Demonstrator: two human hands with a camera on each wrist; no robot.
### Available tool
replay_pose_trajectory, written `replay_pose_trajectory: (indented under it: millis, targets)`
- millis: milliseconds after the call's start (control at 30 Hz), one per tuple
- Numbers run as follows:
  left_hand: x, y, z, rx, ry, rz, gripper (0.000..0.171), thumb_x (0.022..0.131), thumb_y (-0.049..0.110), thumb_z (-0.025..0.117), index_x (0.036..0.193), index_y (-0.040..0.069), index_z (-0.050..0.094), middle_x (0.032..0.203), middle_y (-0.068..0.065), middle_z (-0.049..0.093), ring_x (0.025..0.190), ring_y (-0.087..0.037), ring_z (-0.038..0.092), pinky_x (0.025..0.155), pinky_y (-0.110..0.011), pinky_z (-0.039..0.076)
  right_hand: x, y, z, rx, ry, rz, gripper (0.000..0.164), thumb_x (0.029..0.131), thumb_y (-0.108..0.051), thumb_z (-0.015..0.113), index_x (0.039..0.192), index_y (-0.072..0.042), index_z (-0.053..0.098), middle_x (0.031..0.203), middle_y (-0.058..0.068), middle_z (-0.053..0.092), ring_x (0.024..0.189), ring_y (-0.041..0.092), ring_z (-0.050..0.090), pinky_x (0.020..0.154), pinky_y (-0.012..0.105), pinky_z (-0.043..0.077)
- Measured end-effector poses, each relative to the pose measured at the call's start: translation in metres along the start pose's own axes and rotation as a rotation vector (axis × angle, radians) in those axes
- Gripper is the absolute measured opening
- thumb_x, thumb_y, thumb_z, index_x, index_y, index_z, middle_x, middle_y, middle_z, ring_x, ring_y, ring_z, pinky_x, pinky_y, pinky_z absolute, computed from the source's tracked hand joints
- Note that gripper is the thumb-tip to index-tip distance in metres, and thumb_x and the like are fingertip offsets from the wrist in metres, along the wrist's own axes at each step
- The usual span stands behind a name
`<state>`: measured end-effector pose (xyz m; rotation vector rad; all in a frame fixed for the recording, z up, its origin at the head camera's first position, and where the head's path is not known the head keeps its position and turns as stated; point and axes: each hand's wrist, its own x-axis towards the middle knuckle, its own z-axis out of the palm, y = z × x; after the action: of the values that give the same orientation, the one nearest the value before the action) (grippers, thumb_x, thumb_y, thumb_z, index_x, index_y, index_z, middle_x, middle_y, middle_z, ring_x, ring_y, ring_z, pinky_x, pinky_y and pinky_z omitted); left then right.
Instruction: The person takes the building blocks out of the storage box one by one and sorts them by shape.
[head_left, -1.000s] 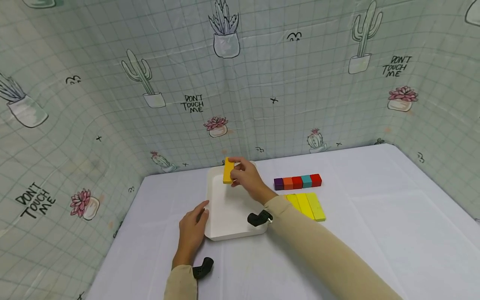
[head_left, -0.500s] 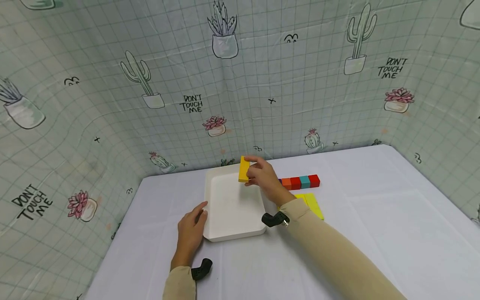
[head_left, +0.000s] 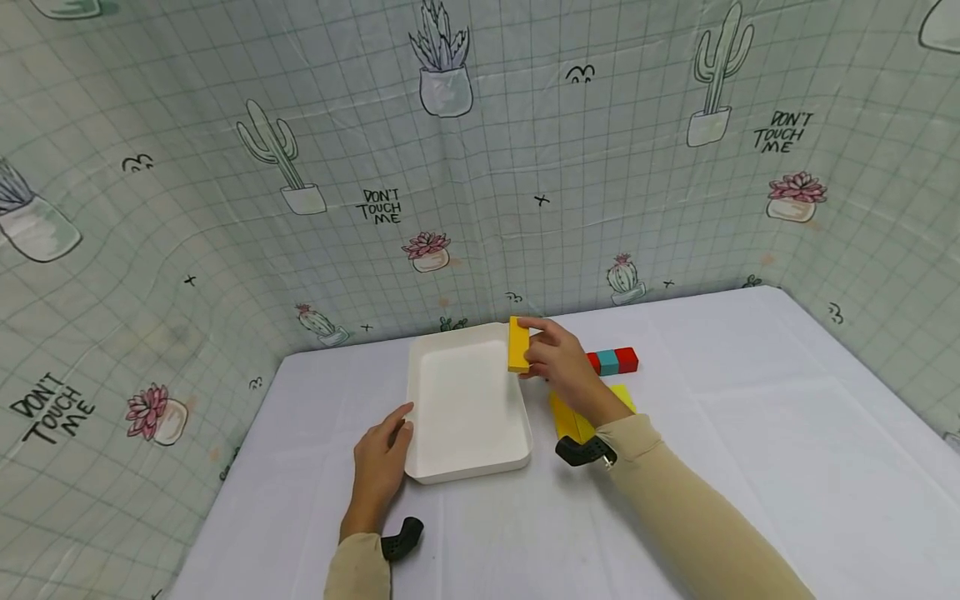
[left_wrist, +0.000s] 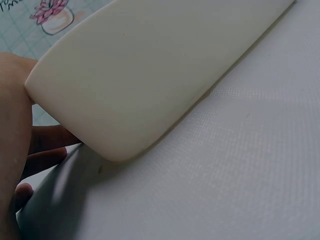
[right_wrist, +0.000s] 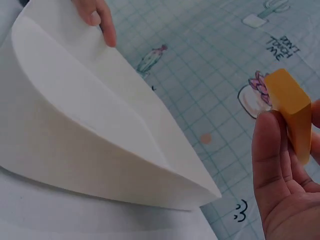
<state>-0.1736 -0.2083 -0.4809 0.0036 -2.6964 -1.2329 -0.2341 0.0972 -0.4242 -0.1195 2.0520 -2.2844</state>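
My right hand (head_left: 564, 367) pinches a yellow rectangular block (head_left: 518, 343) between thumb and fingers, holding it upright over the far right rim of a white tray (head_left: 467, 473). In the right wrist view, the block (right_wrist: 292, 107) is raised beside the tray's corner. My left hand (head_left: 381, 458) rests against the tray's left side, its index finger and thumb at the rim, fingers relaxed. In the left wrist view the other fingers (left_wrist: 52, 137) show behind the tray's near end. The tray's inside holds nothing.
More yellow blocks (head_left: 572, 419) lie side by side right of the tray, partly covered by my right wrist. Behind them is a row of coloured cubes (head_left: 609, 362), its left end hidden. A patterned cloth (head_left: 480, 167) hangs behind the white-covered table (head_left: 750, 433).
My right hand has carried the yellow block rightward, from above the tray's far left to its right rim. It now covers the left end of the cube row. The left hand stays.
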Motion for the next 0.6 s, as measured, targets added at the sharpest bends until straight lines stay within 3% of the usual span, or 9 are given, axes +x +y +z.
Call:
replay_pose_trajectory:
  millis: [333, 600]
  targets:
    - [0.008, -0.003, -0.002, -0.016, -0.004, 0.011, 0.037, 0.103, 0.024, 0.054, 0.140, 0.021, 0.062, 0.126, -0.013, 0.066, 0.121, -0.034, 0.055, 0.104, -0.057, 0.039, -0.009, -0.006, -0.020, -0.025, 0.028, 0.003, 0.050, 0.094, -0.006, 0.050, 0.143, -0.012, 0.051, 0.116, 0.019, 0.046, 0.095, 0.035, 0.057, 0.082, 0.036, 0.059]
    - [0.017, -0.007, -0.001, -0.005, -0.014, 0.017, 0.038, 0.103, 0.024, 0.054, 0.140, 0.021, 0.062, 0.126, -0.013, 0.066, 0.120, -0.033, 0.055, 0.104, -0.057, 0.039, -0.014, -0.009, -0.041, -0.122, 0.069, 0.011, 0.051, 0.094, -0.006, 0.050, 0.144, -0.016, 0.051, 0.118, 0.018, 0.049, 0.100, 0.035, 0.056, 0.084, 0.032, 0.058]
